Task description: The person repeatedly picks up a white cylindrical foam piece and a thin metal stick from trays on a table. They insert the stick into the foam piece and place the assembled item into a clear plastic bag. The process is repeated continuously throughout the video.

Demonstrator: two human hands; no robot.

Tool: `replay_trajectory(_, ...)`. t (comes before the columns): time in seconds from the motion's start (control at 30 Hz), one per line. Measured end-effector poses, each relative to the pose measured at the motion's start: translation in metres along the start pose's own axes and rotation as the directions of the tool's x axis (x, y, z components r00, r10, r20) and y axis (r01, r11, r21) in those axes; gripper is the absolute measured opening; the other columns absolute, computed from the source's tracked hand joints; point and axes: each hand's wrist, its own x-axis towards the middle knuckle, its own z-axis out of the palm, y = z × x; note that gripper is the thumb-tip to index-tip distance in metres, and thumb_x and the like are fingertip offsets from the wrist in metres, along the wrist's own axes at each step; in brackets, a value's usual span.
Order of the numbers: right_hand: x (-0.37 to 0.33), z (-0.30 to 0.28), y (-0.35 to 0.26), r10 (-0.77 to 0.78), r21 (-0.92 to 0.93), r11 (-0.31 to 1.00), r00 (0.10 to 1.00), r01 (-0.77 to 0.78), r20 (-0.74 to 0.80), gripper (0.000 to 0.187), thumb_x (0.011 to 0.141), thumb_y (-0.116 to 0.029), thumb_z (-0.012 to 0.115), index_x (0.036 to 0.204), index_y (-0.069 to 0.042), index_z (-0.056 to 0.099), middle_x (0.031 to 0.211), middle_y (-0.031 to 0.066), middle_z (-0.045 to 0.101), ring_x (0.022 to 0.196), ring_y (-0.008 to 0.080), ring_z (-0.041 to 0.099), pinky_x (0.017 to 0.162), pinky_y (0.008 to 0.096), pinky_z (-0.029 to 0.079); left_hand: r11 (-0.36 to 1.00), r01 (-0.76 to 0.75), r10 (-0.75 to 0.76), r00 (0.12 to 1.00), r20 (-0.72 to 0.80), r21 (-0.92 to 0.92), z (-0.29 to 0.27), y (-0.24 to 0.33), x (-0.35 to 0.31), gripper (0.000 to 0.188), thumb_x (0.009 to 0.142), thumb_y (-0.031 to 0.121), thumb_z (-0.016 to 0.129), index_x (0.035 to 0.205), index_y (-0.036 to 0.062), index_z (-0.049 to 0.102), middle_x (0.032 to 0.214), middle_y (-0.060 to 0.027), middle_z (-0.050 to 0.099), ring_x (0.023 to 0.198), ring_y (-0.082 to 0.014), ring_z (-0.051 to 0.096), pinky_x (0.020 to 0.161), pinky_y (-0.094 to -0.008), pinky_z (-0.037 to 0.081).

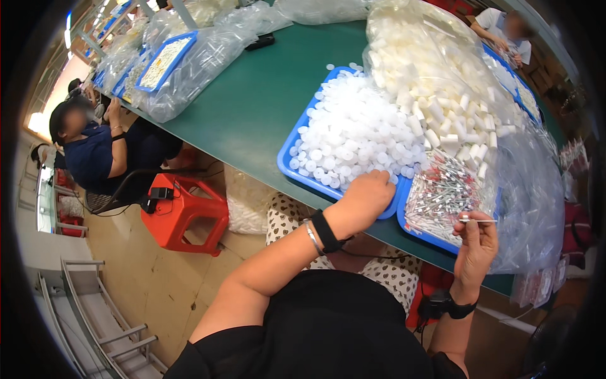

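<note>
My left hand [367, 201] is at the near edge of a blue tray [287, 165] heaped with translucent white plastic discs [353, 126]. Its fingers are bent together among the discs, and what they pinch, if anything, is hidden. Raised at the right, my right hand [475, 252] pinches a thin white stick [480, 220] between thumb and fingers. Just left of it stands a second blue tray [418, 235], holding many thin rods with white, red and metallic parts [442, 192].
Behind the trays, a large clear bag spills white foam-like cylinders [435, 82]. Crumpled clear plastic [527, 202] lies at the right. Across the green table [252, 107] are more bags and a blue tray [165, 61]. A red stool [183, 211] stands left; co-workers sit left and far right.
</note>
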Motion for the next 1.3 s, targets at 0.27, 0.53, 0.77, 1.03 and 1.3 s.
replay_trajectory(0.27,-0.015,0.032,0.006,0.177,0.224,0.956,0.982,-0.188,0.071,0.013,0.097,-0.004,0.058,0.108,0.002,0.058,0.103,0.0166,0.068,0.086,0.0205,0.070,0.073,0.0296,0.059,-0.309,0.351,-0.294,0.849,0.439,-0.884,-0.011,0.038,-0.014,0.015,0.097,0.019,0.063,0.103,0.0054,0.060,0.094,-0.0017,0.061,0.078,-0.0091,0.055,0.071,-0.0230,0.047)
replay_trajectory(0.53,-0.026,0.038,0.014,0.179,0.100,0.976,0.975,-0.193,0.131,0.014,0.098,-0.005,0.057,0.109,0.004,0.057,0.105,0.0173,0.068,0.090,0.0201,0.070,0.078,0.0300,0.058,-0.774,0.243,-0.193,0.789,0.583,-0.584,0.002,0.055,-0.035,0.025,0.099,0.019,0.058,0.117,0.0013,0.059,0.109,-0.0092,0.064,0.088,-0.0106,0.060,0.079,-0.0256,0.051)
replay_trajectory(0.77,-0.029,0.038,0.012,0.142,-0.005,0.990,0.981,-0.143,0.130,0.014,0.097,-0.002,0.058,0.109,0.004,0.058,0.104,0.0167,0.069,0.093,0.0201,0.069,0.082,0.0296,0.057,-0.747,0.242,-0.209,0.798,0.565,-0.619,0.005,0.055,-0.036,0.026,0.100,0.018,0.058,0.119,0.0012,0.060,0.111,-0.0094,0.065,0.089,-0.0100,0.061,0.080,-0.0260,0.052)
replay_trajectory(1.03,-0.028,0.035,0.009,-0.053,-0.369,0.913,0.950,0.170,0.308,0.012,0.087,0.001,0.069,0.099,0.001,0.069,0.098,0.0113,0.071,0.090,0.0180,0.069,0.079,0.0298,0.054,-0.629,0.306,-0.274,0.774,0.571,-0.715,0.003,0.064,-0.036,0.027,0.097,0.016,0.062,0.120,0.0014,0.061,0.100,-0.0025,0.066,0.087,-0.0079,0.062,0.081,-0.0244,0.052)
replay_trajectory(1.3,-0.027,0.034,0.002,-0.115,-0.678,0.612,0.894,0.407,0.433,0.010,0.087,-0.004,0.071,0.095,0.002,0.070,0.078,0.0116,0.070,0.065,0.0175,0.067,0.058,0.0273,0.052,-0.624,0.306,-0.282,0.770,0.572,-0.719,0.011,0.064,-0.041,0.029,0.098,0.019,0.062,0.120,-0.0001,0.061,0.093,-0.0015,0.064,0.084,-0.0074,0.060,0.079,-0.0229,0.050)
